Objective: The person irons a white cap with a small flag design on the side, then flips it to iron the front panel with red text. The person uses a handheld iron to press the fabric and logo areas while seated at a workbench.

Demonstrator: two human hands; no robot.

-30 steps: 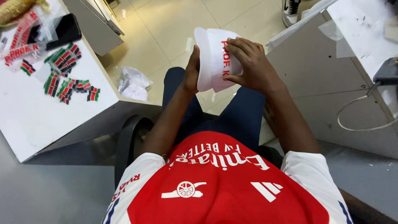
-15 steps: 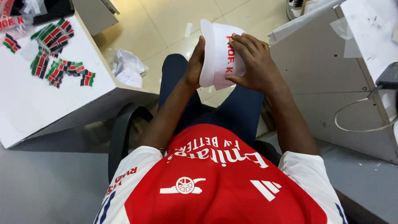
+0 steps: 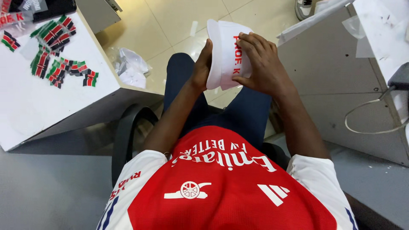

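A seated person holds a white cap (image 3: 225,53) up over their lap, above the knees of their dark blue trousers (image 3: 238,115). The left hand (image 3: 200,68) lies flat against the cap's left side, fingers pressed together and mostly hidden behind the fabric, thumb pointing up along the edge. The right hand (image 3: 262,64) wraps over the cap's right side, its fingers (image 3: 249,42) curled and spread across the top, pressing onto the red lettering printed there (partly covered by the fingertips). Both hands grip the cap between them, so it hangs in the air, touching no surface.

To the left stands a white bench (image 3: 38,106). Near its far edge lies a loose scatter of small flag patches (image 3: 55,64) in red, green, black and white, some overlapping, reaching towards the bench's right edge. At its far left corner sit a few strips with red lettering (image 3: 12,19).

On the tiled floor (image 3: 179,21) just beyond the bench's right edge lies a crumpled clear plastic bag (image 3: 130,68). To the right is a grey cabinet (image 3: 336,89), with a white cable (image 3: 375,121) looping down its side.
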